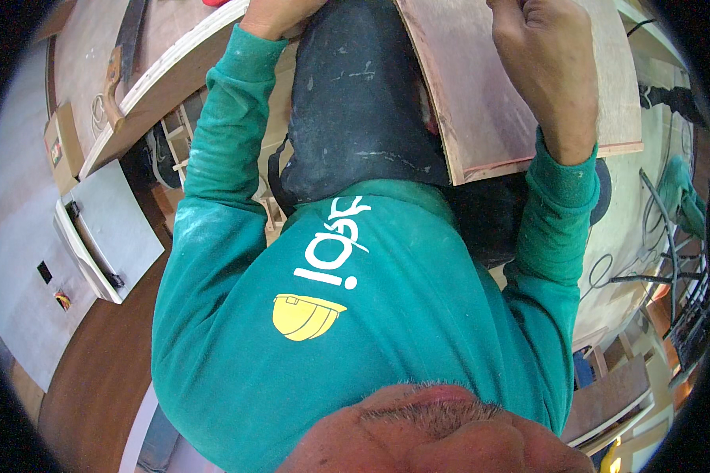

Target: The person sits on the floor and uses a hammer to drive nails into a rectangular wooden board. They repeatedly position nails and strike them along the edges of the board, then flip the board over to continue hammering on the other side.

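Note:
A sheet of plywood (pixel 481 110) with a pale, reddish face lies over my right thigh. My right hand (pixel 540 47) is over this sheet, its fingers curled closed near the upper edge of the picture. What those fingers hold, if anything, is cut off from view. Beyond my left knee, my left hand (pixel 280 16) shows only its wrist and back at the top edge. Its fingers are out of the picture. Dark, dusty trousers (pixel 355 102) cover my left leg between the two hands.
To the left, a handsaw (pixel 114 94) with a wooden handle lies on a plywood-edged bench (pixel 162 75). A small cardboard box (pixel 63 146) is beside it, near a grey hinged panel (pixel 118 229). Dark cables (pixel 663 260) tangle at the right, with another person's dark shoe (pixel 653 96) above them.

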Motion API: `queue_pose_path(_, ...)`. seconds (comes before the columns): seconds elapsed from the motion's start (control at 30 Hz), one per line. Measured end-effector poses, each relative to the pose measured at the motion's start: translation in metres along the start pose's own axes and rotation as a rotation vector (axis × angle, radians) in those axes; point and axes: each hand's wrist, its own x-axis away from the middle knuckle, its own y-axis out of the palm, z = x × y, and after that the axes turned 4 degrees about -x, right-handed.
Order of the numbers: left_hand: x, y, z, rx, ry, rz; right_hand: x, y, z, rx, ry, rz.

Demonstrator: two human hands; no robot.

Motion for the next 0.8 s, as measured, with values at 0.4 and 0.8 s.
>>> queue_pose_path(0.4,-0.003,0.001,0.003,-0.039,0.116,0.065,-0.003,0.021,0.012,0.286,-0.250,-0.025)
queue_pose_path(0.8,0.007,0.012,0.006,-0.062,0.125,0.161,0.000,0.025,0.019,0.182,-0.283,0.050)
